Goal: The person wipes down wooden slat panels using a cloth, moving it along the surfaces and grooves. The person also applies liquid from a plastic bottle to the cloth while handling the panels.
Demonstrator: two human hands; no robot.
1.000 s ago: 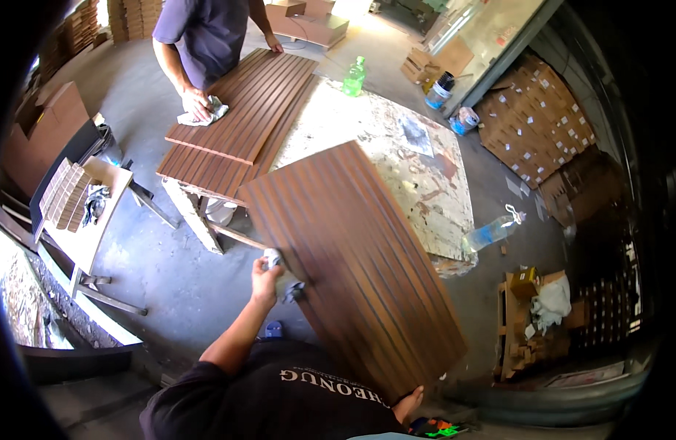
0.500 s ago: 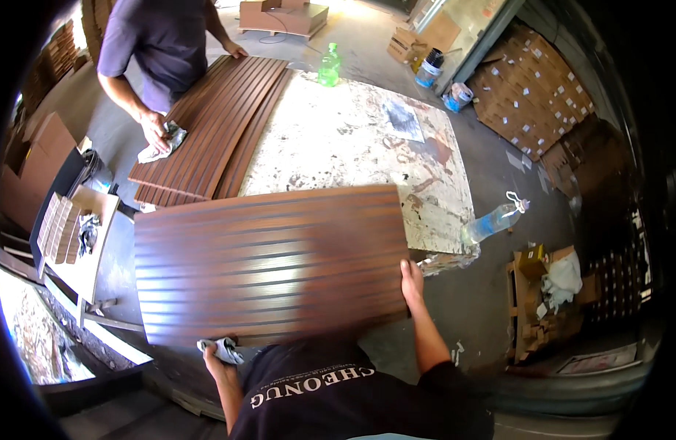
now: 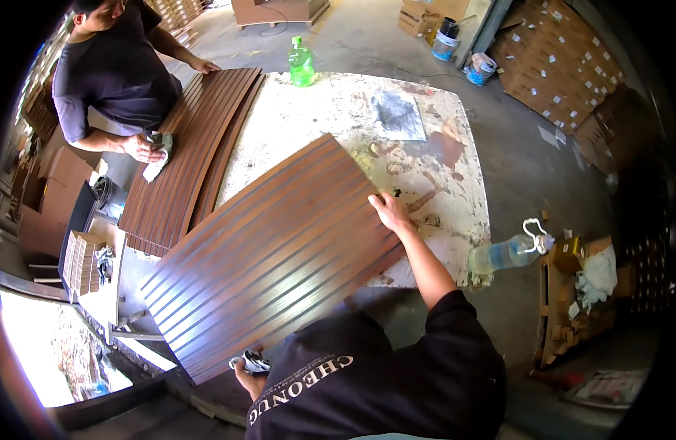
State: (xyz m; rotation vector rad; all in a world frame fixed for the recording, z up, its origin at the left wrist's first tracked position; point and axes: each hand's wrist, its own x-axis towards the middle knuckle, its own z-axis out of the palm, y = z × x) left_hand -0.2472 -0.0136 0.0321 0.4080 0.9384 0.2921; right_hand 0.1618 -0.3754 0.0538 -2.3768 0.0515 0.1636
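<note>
A brown panel with dark lengthwise grooves (image 3: 279, 242) slants across the middle, its right end raised toward the far side over the white table. My right hand (image 3: 391, 213) grips the panel's right end, fingers over the edge. At its near left edge my left hand (image 3: 250, 380) is closed round a crumpled greyish rag (image 3: 256, 362); whether those fingers also bear the panel is hidden. Beyond it, more grooved brown panels (image 3: 198, 154) lie stacked on the table's left side. A co-worker's hand (image 3: 143, 149) presses a rag (image 3: 159, 155) on the top one.
The paint-stained white table (image 3: 338, 110) carries a green bottle (image 3: 301, 64) and a grey-smudged sheet (image 3: 398, 115). A clear bottle with a white loop (image 3: 510, 253) is at its right corner. Boxes (image 3: 565, 257) sit on a pallet at right; a small side table (image 3: 103, 293) stands left.
The panel has turned counterclockwise, its right end swinging away over the table with my right hand. My left hand has shifted slightly right and nearer. The co-worker's wiping hand has moved a little.
</note>
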